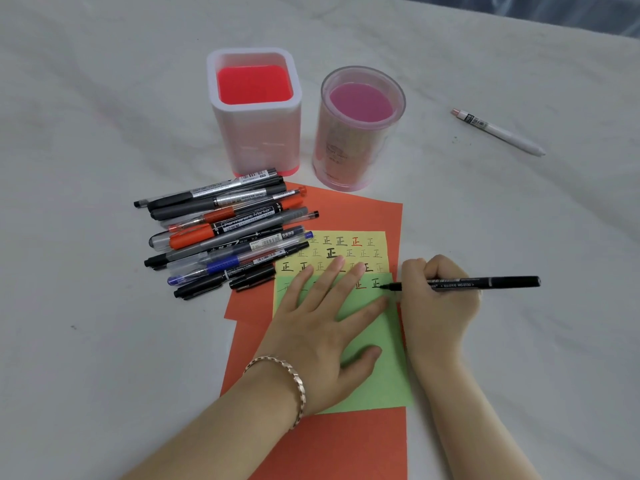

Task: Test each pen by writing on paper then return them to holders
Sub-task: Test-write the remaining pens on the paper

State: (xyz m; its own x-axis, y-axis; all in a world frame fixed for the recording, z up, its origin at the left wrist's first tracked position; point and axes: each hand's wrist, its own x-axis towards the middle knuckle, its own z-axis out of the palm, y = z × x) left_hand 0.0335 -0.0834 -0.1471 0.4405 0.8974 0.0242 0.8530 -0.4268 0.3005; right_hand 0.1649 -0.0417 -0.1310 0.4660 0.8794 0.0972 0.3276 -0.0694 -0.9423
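Right-hand fingers (415, 271) are curled round a black plastic marker (485, 283); left-hand fingers (327, 278) are spread flat on green paper (377, 372). Wet strokes could be smeared beneath them.

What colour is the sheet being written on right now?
Light green: the sheet under the pen tip, seen best in the head view.
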